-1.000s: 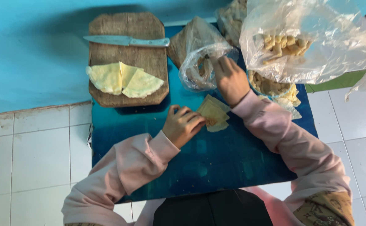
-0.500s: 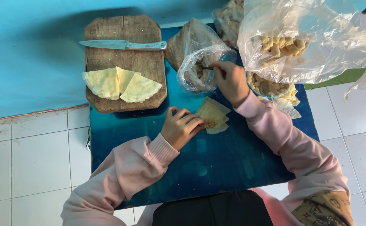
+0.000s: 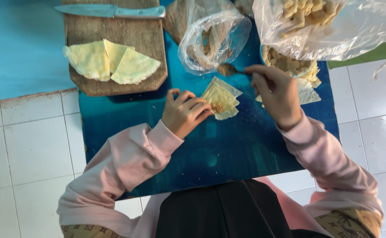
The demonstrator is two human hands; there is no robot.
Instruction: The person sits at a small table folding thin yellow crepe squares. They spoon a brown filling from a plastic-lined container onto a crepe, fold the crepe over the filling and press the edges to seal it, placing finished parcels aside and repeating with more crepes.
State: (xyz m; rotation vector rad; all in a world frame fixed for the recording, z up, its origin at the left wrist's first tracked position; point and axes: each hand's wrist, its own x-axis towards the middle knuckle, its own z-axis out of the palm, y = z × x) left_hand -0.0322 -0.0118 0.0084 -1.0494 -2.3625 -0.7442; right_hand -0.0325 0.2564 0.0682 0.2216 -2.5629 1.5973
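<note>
From the head view, we see the small stack of yellow wrappers [image 3: 221, 98] lying on the blue table [image 3: 228, 150], just right of our left hand [image 3: 185, 112], whose fingers [image 3: 198, 105] lie together, pressing its near edge. Our right hand [image 3: 276, 93] hovers just right of the stack, fingers pinching a spoon [image 3: 229, 69] of filling pointing left, above it.

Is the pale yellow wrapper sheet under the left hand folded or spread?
Spread. The top pale yellow wrapper sheet lies flat, a small brown filling dab exposed on it; left hand pins its edge.
</note>
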